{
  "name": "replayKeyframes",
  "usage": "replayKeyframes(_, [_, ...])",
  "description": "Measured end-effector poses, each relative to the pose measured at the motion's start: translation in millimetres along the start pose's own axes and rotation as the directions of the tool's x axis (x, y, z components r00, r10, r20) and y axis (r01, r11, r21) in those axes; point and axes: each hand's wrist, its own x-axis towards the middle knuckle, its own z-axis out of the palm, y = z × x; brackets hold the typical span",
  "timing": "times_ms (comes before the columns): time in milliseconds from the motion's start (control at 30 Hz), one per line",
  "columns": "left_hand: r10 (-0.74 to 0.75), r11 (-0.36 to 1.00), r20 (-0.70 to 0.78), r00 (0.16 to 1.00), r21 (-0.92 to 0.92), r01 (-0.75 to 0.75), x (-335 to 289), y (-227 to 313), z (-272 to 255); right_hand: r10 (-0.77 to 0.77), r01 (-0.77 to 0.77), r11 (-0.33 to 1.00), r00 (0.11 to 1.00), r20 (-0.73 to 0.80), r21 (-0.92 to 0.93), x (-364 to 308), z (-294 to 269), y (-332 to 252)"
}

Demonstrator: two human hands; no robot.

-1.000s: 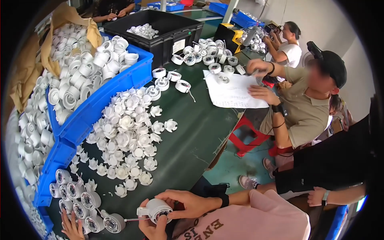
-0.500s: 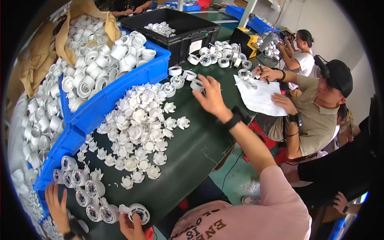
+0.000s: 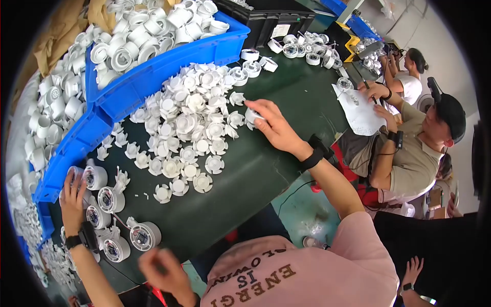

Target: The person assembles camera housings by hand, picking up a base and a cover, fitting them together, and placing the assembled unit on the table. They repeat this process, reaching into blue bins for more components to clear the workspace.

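Observation:
My right hand (image 3: 279,131) reaches over the green table and grips a small white round housing (image 3: 252,116) beside the heap of white petal-shaped plastic pieces (image 3: 186,123). Low in the view, my left hand (image 3: 166,276) is smeared by motion, so its fingers cannot be read. A white round housing with a circuit board inside (image 3: 145,236) sits just beyond it, apart from it. More such housings (image 3: 111,199) stand in a cluster to the left. Another person's hand (image 3: 73,202), with a black wrist device, touches a housing at that cluster's far left.
Blue bins (image 3: 169,71) heaped with white cylindrical parts line the left and back. A black crate (image 3: 266,25) stands behind; several round housings (image 3: 307,48) lie before it. A co-worker (image 3: 419,138) writes on a paper (image 3: 360,110) at right. The table edge curves before me.
My right hand has drawn a housing away from the row at the back. My left hand has let go of the nearest housing and pulled back. The view has shifted.

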Motion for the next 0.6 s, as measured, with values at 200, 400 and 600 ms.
replayKeyframes(200, [0.023,0.993,0.202,0.979,0.113,-0.046,-4,4,23,0.15,-0.154,0.98,0.988,0.04,0.123,-20,-8,8])
replayKeyframes(400, [0.055,0.98,0.149,0.987,0.18,-0.082,-3,0,34,0.153,-0.149,0.987,0.984,-0.096,0.053,-21,-1,2])
replayKeyframes(600, [0.046,0.948,0.187,0.981,0.302,-0.102,0,-3,39,0.153,-0.156,0.986,0.987,-0.057,-0.058,-17,4,6])
